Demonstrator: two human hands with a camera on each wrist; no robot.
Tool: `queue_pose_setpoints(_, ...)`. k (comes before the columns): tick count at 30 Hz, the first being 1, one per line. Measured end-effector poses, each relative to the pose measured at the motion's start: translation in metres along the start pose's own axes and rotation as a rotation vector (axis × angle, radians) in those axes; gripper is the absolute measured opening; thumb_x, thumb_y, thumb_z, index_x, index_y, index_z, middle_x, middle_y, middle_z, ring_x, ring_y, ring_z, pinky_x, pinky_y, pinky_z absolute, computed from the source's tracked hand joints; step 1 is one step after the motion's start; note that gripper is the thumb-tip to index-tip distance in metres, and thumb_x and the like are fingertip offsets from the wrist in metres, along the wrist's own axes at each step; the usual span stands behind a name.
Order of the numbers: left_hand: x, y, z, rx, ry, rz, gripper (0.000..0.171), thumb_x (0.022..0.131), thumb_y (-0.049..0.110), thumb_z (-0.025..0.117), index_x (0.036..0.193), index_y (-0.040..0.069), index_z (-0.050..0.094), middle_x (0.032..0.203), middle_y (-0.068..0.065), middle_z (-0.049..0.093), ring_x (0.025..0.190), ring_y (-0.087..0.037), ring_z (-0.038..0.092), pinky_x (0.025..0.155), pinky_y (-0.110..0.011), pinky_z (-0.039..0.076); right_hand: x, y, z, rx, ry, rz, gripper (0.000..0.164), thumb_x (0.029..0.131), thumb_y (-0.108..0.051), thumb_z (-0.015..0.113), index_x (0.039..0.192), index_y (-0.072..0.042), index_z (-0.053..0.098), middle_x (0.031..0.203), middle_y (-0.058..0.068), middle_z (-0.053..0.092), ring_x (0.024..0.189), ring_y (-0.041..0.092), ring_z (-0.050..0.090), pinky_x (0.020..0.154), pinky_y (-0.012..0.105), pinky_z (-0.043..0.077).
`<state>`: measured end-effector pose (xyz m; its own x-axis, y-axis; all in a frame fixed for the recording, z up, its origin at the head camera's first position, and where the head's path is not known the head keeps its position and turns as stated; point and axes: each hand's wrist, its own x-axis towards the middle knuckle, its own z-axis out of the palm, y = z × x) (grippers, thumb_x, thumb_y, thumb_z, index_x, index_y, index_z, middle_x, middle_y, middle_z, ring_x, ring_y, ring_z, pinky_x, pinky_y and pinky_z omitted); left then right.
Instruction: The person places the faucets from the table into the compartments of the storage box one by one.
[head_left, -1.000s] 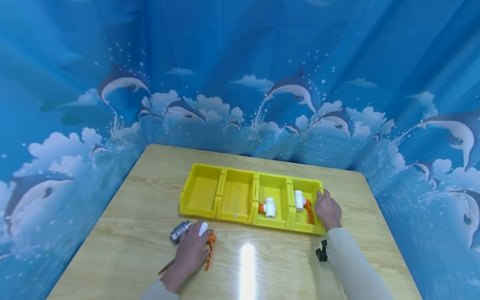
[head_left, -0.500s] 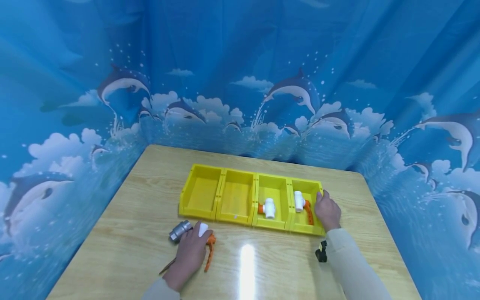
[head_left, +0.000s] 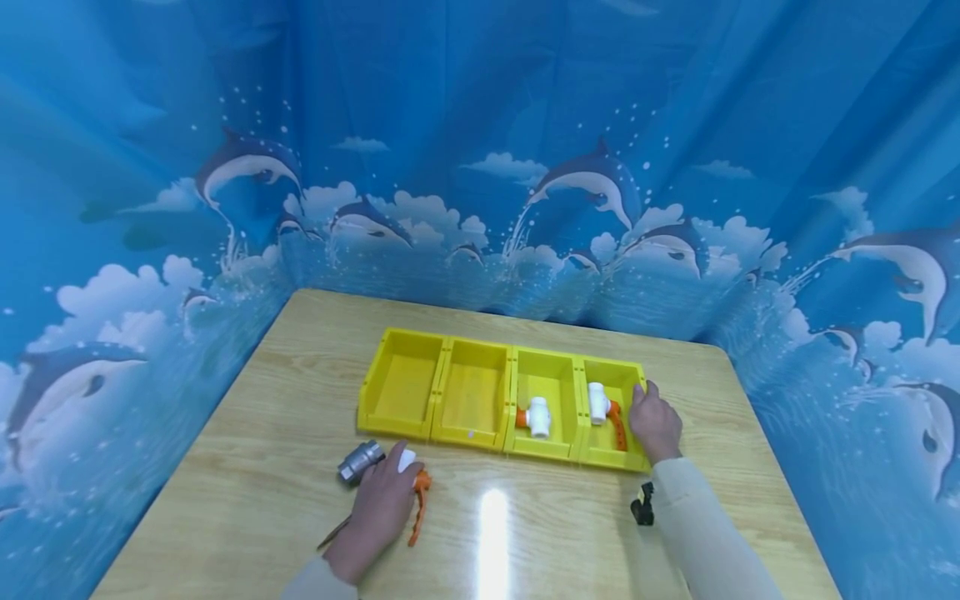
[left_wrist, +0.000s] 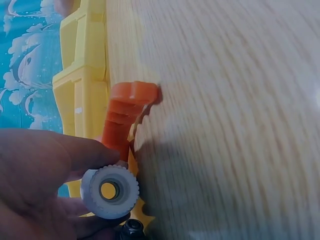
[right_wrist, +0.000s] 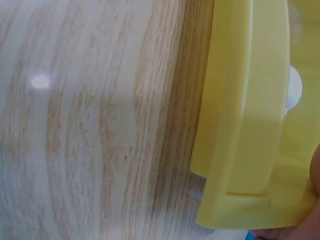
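In the head view, my left hand (head_left: 381, 502) holds a white plastic ball valve (head_left: 407, 460) low over the table at the front left. Its long orange handle (head_left: 420, 510) points toward the near edge. The left wrist view shows the thumb and fingers around the white body (left_wrist: 126, 200), with its round ribbed end facing the camera. Right beside this hand lies a grey metal valve (head_left: 361, 462), partly behind the fingers. My right hand (head_left: 657, 423) grips the right end wall of the yellow bin row (head_left: 471, 438), thumb inside and fingers outside.
Two white valves, one in the third compartment (head_left: 538, 417) and one in the rightmost (head_left: 597, 403), have orange handles. A small black object (head_left: 642, 503) lies by the right sleeve. A thin brown piece (head_left: 334, 533) shows beside the left wrist. A dolphin-print curtain (head_left: 465, 167) borders the wooden table (head_left: 570, 542).
The orange handle at my left hand has shifted very slightly toward the near edge. My right hand keeps its place on the bin wall.
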<state>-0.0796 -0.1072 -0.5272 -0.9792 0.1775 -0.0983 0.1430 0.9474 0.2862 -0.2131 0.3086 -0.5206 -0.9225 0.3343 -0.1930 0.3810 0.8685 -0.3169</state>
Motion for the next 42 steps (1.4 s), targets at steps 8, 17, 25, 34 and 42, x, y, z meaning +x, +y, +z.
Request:
queue_pose_setpoints(8, -0.0013, -0.0018, 0.0027, -0.061, 0.080, 0.041, 0.029, 0.081, -0.001, 0.068, 0.108, 0.009, 0.071, 0.138, -0.024, 0.046, 0.117, -0.040, 0.054, 0.092, -0.052, 0.045, 0.0007, 0.0008, 0.0004, 0.001, -0.015, 0.003, 0.070, 0.104, -0.044, 0.003, 0.150, 0.007, 0.019, 0.134, 0.037, 0.044, 0.118, 0.051, 0.047, 0.100, 0.061, 0.037)
queue_pose_setpoints(17, -0.0036, -0.0019, -0.0003, -0.114, 0.092, 0.076, 0.026, 0.082, -0.006, 0.063, 0.102, 0.008, 0.071, 0.136, -0.025, 0.049, 0.116, -0.042, 0.054, 0.092, -0.054, 0.047, 0.0006, 0.0001, -0.0004, -0.009, -0.017, -0.002, 0.071, 0.104, -0.044, 0.002, 0.150, 0.008, 0.018, 0.135, 0.037, 0.044, 0.119, 0.050, 0.047, 0.100, 0.060, 0.037)
queue_pose_setpoints(25, -0.0035, -0.0054, 0.0014, -0.135, 0.114, 0.099, 0.025, 0.079, -0.003, 0.069, 0.101, 0.009, 0.071, 0.134, -0.024, 0.050, 0.115, -0.042, 0.054, 0.091, -0.054, 0.048, -0.0014, -0.0010, -0.0015, -0.025, -0.008, -0.006, 0.070, 0.104, -0.042, 0.004, 0.149, 0.011, 0.018, 0.135, 0.038, 0.042, 0.120, 0.051, 0.045, 0.103, 0.060, 0.035)
queue_pose_setpoints(34, -0.0033, -0.0074, 0.0046, -0.182, 0.126, 0.127, 0.031, 0.074, -0.004, 0.073, 0.101, 0.010, 0.070, 0.132, -0.021, 0.052, 0.115, -0.040, 0.055, 0.090, -0.055, 0.049, -0.0007, -0.0007, -0.0017, -0.022, -0.013, 0.006, 0.070, 0.104, -0.042, 0.004, 0.149, 0.011, 0.017, 0.138, 0.037, 0.040, 0.122, 0.050, 0.044, 0.104, 0.060, 0.033)
queue_pose_setpoints(42, -0.0070, -0.0069, 0.0015, -0.190, 0.146, 0.160, 0.029, 0.075, -0.001, 0.075, 0.100, 0.011, 0.069, 0.131, -0.020, 0.053, 0.110, -0.039, 0.058, 0.082, -0.054, 0.052, -0.0030, -0.0035, -0.0021, -0.012, -0.016, 0.015, 0.068, 0.105, -0.041, 0.005, 0.149, 0.010, 0.017, 0.140, 0.036, 0.038, 0.124, 0.049, 0.043, 0.106, 0.059, 0.033)
